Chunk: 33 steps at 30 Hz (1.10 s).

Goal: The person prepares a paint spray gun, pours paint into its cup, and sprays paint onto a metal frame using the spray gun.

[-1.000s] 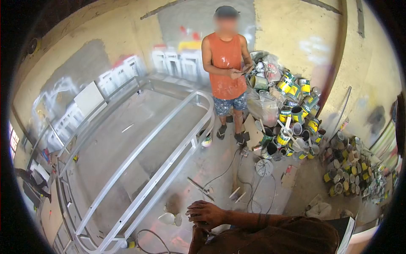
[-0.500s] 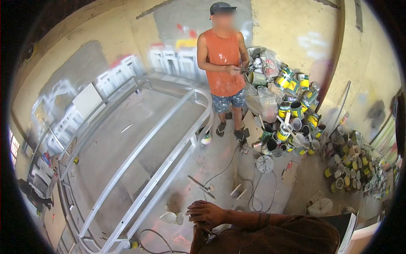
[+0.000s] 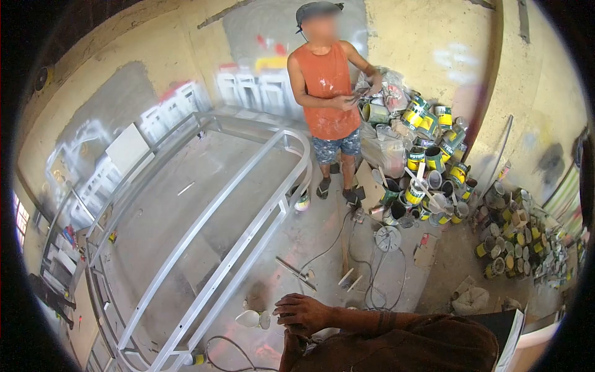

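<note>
Nearest thing first: brown garment [image 3: 409, 347] along the bottom edge of my feed, just under the bare forearm. Right hand [image 3: 305, 313] lies over its left end, fingers close together and loosely curled; palm side hidden, so I cannot tell whether it grips the cloth. Left hand outside my view; cannot tell its state.

Near the fingertips, on the floor, a white container [image 3: 247, 319] and a smaller round piece beside it (too small to name better from my post). Dark cable [image 3: 232, 348] loops below. Leftward, a long metal frame [image 3: 226, 265] with rounded corners. Farther off, a person [image 3: 328, 87] in an orange top stands by heaped paint cans [image 3: 432, 124], both hands at waist height.
</note>
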Motion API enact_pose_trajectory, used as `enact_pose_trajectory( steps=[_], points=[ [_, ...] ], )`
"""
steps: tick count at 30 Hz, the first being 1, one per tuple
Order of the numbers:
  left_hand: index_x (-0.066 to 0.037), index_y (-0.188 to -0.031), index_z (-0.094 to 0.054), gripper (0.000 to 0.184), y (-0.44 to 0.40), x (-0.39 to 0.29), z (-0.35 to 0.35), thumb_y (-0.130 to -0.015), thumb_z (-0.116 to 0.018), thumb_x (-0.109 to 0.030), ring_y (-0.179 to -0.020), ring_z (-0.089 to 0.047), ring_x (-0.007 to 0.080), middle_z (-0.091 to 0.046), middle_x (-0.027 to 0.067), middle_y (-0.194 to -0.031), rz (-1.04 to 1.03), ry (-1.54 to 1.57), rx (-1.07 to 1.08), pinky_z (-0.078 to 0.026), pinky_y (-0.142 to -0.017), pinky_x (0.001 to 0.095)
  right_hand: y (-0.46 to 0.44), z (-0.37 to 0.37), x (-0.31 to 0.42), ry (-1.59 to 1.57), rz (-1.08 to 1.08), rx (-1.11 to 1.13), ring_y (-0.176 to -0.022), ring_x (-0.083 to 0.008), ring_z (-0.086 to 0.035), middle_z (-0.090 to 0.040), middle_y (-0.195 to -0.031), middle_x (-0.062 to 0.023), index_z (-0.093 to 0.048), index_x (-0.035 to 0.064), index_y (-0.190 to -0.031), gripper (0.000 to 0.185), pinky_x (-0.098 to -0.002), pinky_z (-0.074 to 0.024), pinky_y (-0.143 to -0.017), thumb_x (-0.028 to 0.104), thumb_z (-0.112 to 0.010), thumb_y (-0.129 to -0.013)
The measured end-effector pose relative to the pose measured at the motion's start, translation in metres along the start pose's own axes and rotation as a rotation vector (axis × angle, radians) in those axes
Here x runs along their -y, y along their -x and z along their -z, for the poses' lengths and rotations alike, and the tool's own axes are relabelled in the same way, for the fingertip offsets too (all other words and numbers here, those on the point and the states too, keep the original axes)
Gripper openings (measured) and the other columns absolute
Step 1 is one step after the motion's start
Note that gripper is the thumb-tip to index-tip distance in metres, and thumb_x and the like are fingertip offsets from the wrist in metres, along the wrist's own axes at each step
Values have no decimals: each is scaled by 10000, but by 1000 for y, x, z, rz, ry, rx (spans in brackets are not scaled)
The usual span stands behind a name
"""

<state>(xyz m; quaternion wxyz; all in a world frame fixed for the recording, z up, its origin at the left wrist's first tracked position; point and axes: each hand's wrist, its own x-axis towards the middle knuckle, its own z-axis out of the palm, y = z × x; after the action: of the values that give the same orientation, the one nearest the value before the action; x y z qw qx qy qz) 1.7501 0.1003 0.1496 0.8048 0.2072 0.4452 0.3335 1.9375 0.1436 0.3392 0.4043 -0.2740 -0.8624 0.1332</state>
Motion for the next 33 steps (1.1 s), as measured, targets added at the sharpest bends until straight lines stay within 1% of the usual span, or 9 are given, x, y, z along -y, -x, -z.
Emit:
enact_pose_trajectory(
  steps=[5, 11, 20, 23, 26, 27, 29, 30, 33],
  points=[
    [-32, -874, -589, 189, 2, 3, 0, -871, -536, -214, -597, -543, 152, -588, 49, -723, -1, 8, -3, -434, -512, 316, 4, -5, 1, 9, -5, -15, -1165, -329, -524, -584, -1182, -114, -632, 75, -992, 292, -457, -446, -971, 200, -718, -742],
    [-28, -861, -593, 186, 3, 6, -1, -868, -536, -205, -594, -541, 148, -589, 49, -720, -3, 1, -4, -430, -508, 313, 6, -2, 3, 26, -20, 26, -1183, -325, -512, -577, -1203, -108, -633, 85, -1004, 300, -459, -433, -991, 211, -718, -745],
    [-21, -842, -599, 183, 3, 7, -4, -864, -535, -190, -590, -539, 143, -590, 49, -715, -7, -9, -18, -425, -502, 307, 9, 2, 5, 19, -9, 35, -1162, -329, -525, -578, -1199, -111, -625, 86, -1012, 316, -456, -454, -967, 190, -722, -730],
    [-18, -835, -601, 182, 4, 7, -6, -862, -535, -186, -588, -538, 142, -590, 50, -713, -4, -11, -20, -424, -500, 306, 10, 4, 6, -24, 1, -6, -1155, -325, -532, -580, -1194, -110, -624, 82, -1011, 308, -460, -447, -981, 192, -714, -738],
    [-16, -829, -602, 181, 7, 5, -9, -861, -535, -181, -587, -537, 140, -591, 50, -711, -13, -25, -26, -422, -498, 304, 10, 3, 5, 18, -31, 86, -1235, -320, -486, -573, -1207, -113, -627, 82, -1036, 318, -489, -368, -1057, 209, -705, -756],
    [-15, -827, -603, 181, 9, 5, -9, -860, -535, -179, -586, -537, 139, -591, 50, -711, -16, -37, -30, -422, -497, 303, 12, 2, 8, 51, -63, 128, -1269, -316, -455, -565, -1222, -117, -625, 86, -1061, 330, -506, -325, -1079, 220, -698, -768],
    [-13, -822, -604, 181, 13, 2, -13, -859, -534, -176, -585, -536, 138, -591, 50, -709, -24, -53, -46, -420, -496, 302, -4, 26, 25, 108, -119, 226, -1337, -306, -393, -551, -1252, -124, -620, 94, -1112, 356, -540, -239, -1121, 242, -684, -793],
    [-13, -820, -605, 181, 16, 3, -15, -859, -534, -174, -585, -536, 138, -591, 50, -709, -31, -62, -54, -420, -495, 301, -7, 30, 31, 153, -118, 246, -1405, -309, -284, -500, -1345, -126, -594, 139, -1212, 427, -571, -162, -1129, 274, -674, -814],
    [-10, -814, -607, 181, 20, -5, -25, -857, -534, -170, -583, -535, 136, -591, 50, -707, -43, -97, -87, -418, -493, 300, -20, 64, 55, 88, -207, 193, -1407, -352, -258, -434, -1418, -158, -579, 157, -1252, 398, -586, -99, -1141, 247, -606, -865]
  ],
)
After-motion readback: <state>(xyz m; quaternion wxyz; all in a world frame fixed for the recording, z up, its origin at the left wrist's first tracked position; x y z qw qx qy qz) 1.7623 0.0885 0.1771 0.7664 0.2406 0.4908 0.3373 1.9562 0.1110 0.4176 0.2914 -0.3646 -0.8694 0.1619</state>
